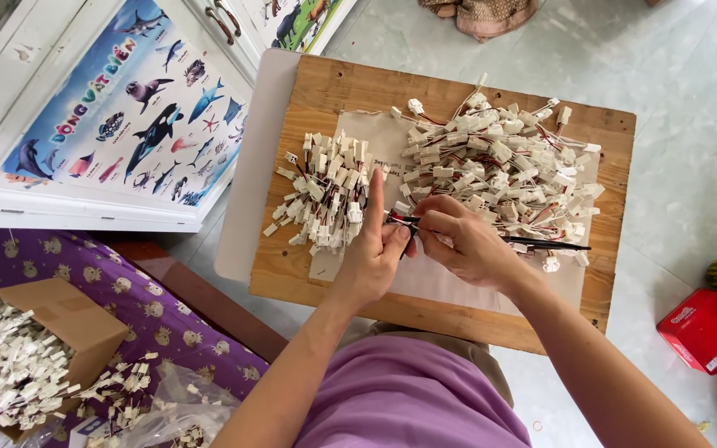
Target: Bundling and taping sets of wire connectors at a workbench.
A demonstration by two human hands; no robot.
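Left hand (pixel 373 253): pinches a small wired connector (pixel 395 219), forefinger raised
Right hand (pixel 466 242): grips black tweezers (pixel 541 244) tight; tips at that connector
Board (pixel 334 91): connector piles left (pixel 325 192) and right (pixel 499 166)

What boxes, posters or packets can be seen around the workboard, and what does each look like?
Sea-animal poster: on the white cabinet, upper left; blue and white with whales, sharks and fish.
Second poster: top edge, animals on green, mostly cut off.
Red packet: on the floor, lower right; flat, rectangular, white markings.
Cardboard box: lower left on purple cloth; brown, open, full of white connectors.
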